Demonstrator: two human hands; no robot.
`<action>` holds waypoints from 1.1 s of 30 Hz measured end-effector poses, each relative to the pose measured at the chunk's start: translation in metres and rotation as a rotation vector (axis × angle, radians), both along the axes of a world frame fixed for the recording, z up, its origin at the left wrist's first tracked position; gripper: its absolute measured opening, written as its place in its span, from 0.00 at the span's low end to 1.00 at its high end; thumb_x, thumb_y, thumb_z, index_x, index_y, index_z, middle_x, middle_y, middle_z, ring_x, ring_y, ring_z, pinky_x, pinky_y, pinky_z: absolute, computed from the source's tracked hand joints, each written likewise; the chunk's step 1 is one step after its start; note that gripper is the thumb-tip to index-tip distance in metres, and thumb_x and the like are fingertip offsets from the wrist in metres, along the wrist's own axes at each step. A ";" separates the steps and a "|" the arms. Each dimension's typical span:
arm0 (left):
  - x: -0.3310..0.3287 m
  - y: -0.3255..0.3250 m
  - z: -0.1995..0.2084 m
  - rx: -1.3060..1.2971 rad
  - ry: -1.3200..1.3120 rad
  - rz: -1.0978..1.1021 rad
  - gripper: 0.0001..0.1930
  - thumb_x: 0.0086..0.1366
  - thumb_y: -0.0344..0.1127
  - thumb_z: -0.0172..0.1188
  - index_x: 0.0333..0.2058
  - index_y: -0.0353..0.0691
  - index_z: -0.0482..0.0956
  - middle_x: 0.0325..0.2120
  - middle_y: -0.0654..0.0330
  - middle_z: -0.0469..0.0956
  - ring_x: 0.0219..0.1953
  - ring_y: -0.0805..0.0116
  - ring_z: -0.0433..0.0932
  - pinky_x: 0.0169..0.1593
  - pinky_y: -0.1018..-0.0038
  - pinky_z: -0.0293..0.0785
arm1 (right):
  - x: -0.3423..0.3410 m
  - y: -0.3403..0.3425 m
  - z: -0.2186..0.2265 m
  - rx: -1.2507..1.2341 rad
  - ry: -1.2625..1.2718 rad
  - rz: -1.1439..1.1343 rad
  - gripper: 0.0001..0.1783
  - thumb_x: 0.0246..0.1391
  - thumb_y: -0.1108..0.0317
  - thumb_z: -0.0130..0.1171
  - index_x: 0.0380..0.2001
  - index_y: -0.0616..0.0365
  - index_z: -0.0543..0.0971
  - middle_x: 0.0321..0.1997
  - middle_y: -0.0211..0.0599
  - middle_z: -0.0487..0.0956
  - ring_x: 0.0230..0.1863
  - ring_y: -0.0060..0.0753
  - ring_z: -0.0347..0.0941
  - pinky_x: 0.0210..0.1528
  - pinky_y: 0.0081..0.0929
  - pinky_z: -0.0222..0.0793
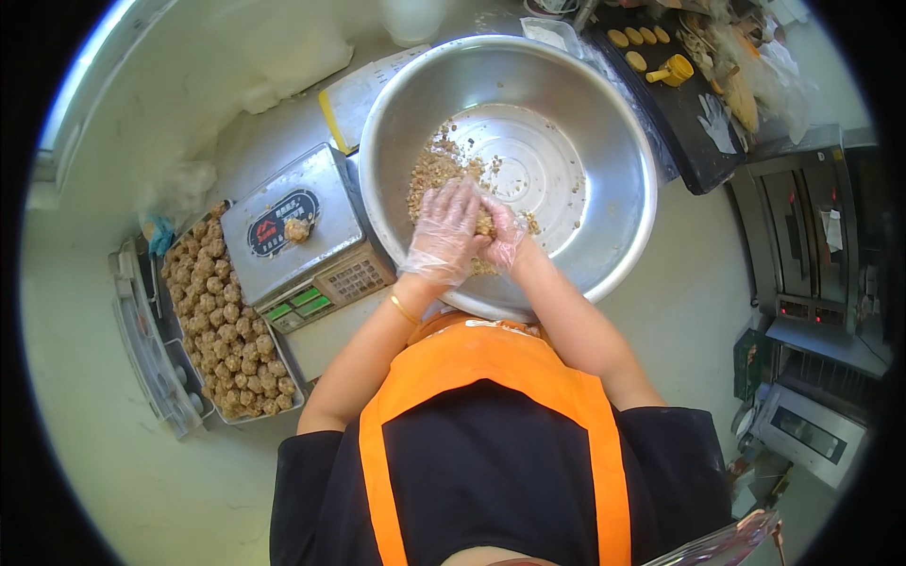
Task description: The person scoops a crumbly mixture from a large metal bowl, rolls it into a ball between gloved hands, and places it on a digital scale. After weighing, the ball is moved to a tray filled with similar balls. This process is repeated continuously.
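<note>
Both my hands are inside a large round metal basin (618, 160), each in a clear plastic glove. My left hand (445, 229) curves its fingers over the crumbly nut mixture (431, 170) at the basin's left side. Against it, my right hand (506, 234) is cupped, and a clump of the mixture (485, 224) shows between the two. The palms are hidden, so the clump's full size is not visible. Loose crumbs are scattered over the basin's floor.
Left of the basin, a digital scale (326, 203) bears one nut ball (296, 230). Beside it, a tray is heaped with nut balls (226, 330). At the far right are a black tray (661, 104) with a yellow cup (675, 71) and an oven (802, 226).
</note>
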State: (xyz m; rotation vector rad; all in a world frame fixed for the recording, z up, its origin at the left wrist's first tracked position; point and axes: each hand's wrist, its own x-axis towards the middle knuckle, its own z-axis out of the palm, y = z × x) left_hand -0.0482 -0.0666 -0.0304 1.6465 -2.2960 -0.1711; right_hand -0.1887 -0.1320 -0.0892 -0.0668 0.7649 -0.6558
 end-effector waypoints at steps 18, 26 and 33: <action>-0.023 -0.014 0.021 0.344 0.481 0.103 0.42 0.51 0.47 0.71 0.61 0.29 0.68 0.47 0.42 0.78 0.53 0.43 0.74 0.59 0.52 0.68 | -0.037 0.016 0.054 0.010 0.102 0.103 0.49 0.65 0.26 0.39 0.70 0.61 0.64 0.67 0.49 0.71 0.66 0.46 0.69 0.69 0.45 0.67; -0.018 -0.003 -0.010 0.124 0.331 0.075 0.31 0.54 0.40 0.71 0.56 0.35 0.74 0.42 0.43 0.76 0.48 0.43 0.74 0.51 0.56 0.73 | -0.027 0.015 0.001 0.129 -0.045 -0.033 0.27 0.67 0.44 0.57 0.55 0.55 0.76 0.45 0.35 0.81 0.25 0.22 0.74 0.16 0.07 0.64; -0.041 0.017 -0.025 -0.086 0.451 0.141 0.20 0.62 0.30 0.62 0.53 0.33 0.75 0.39 0.41 0.76 0.41 0.41 0.77 0.46 0.54 0.76 | -0.009 0.022 -0.003 -0.078 0.276 -0.045 0.18 0.67 0.50 0.58 0.43 0.54 0.79 0.40 0.32 0.81 0.37 0.29 0.76 0.39 0.29 0.77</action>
